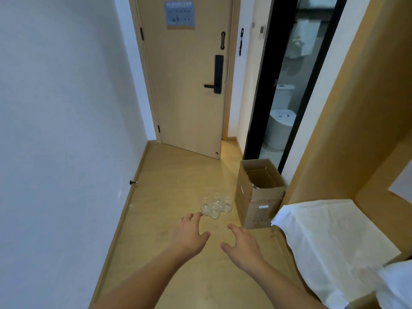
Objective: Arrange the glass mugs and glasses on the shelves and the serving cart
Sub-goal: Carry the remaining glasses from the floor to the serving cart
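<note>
A cluster of several clear glass mugs and glasses stands on the wooden floor, left of an open cardboard box. More glass shows inside the box near its right wall. My left hand reaches forward with fingers spread, its fingertips just short of the glasses and holding nothing. My right hand is stretched out beside it, fingers relaxed and empty, a little nearer to me. No shelves or serving cart are in view.
A white wall runs along the left. A wooden door stands ahead, and a glass bathroom door is at the right. A surface covered with white cloth juts in at lower right.
</note>
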{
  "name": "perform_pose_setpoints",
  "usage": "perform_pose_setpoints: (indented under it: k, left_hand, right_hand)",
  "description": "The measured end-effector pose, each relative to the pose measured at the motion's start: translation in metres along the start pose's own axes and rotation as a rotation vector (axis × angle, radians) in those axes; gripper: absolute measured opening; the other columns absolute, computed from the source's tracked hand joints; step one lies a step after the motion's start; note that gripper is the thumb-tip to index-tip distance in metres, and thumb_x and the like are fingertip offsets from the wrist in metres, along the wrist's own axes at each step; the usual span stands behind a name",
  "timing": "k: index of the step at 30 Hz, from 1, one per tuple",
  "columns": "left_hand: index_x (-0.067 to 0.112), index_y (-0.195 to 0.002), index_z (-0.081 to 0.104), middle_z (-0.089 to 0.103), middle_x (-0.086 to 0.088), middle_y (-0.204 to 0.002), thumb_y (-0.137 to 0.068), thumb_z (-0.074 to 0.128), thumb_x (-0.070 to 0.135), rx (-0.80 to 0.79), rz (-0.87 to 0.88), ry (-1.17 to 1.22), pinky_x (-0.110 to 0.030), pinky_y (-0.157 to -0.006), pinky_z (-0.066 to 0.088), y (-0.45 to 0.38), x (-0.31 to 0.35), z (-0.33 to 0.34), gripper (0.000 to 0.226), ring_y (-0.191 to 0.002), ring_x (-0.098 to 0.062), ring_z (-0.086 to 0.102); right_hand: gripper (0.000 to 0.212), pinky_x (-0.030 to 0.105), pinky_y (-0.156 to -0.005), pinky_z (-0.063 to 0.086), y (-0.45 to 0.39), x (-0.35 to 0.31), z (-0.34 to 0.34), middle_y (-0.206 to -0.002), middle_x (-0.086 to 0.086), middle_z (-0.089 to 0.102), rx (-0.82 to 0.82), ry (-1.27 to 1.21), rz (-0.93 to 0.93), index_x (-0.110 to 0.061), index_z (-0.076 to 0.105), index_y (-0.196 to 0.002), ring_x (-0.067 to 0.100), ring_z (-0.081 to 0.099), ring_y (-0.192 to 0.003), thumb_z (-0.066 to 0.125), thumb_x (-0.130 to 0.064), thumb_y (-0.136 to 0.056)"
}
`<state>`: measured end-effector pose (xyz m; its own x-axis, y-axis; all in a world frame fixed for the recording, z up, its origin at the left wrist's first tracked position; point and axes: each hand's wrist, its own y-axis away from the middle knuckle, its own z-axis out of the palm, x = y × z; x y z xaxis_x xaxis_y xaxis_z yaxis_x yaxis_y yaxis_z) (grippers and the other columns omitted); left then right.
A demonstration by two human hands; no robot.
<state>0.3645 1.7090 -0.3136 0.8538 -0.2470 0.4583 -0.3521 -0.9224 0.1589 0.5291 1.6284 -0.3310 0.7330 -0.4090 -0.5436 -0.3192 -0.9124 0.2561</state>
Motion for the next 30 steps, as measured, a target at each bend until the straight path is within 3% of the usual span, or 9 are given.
perform_pose_setpoints:
  k: [14,30]
  left_hand:
    - [0.027,-0.149,0.041,0.049,-0.003,-0.147,-0.087,0.064,0.049,-0.115,-0.049,0.043,-0.034,-0.108,0.036,-0.192,-0.061,-0.011,0.07,-0.134,-0.029,0.041]
    - [0.024,-0.15,0.04,0.046,-0.004,-0.149,-0.09,0.063,0.05,-0.186,-0.135,0.061,-0.035,-0.111,0.037,-0.391,-0.073,0.007,0.069,-0.136,-0.028,0.04]
  right_hand:
    - [0.067,0.028,-0.111,0.033,-0.173,-0.042,0.015,-0.149,0.001,0.048,-0.079,0.025,0.15,-0.03,0.042,-0.15,0.024,0.041,-0.138,0.063,-0.051,-0.09]
    - [0.065,0.032,-0.106,0.039,-0.393,-0.043,0.014,-0.143,0.002,0.051,-0.221,0.016,0.167,-0.031,0.043,-0.148,0.025,0.044,-0.135,0.063,-0.05,-0.09]
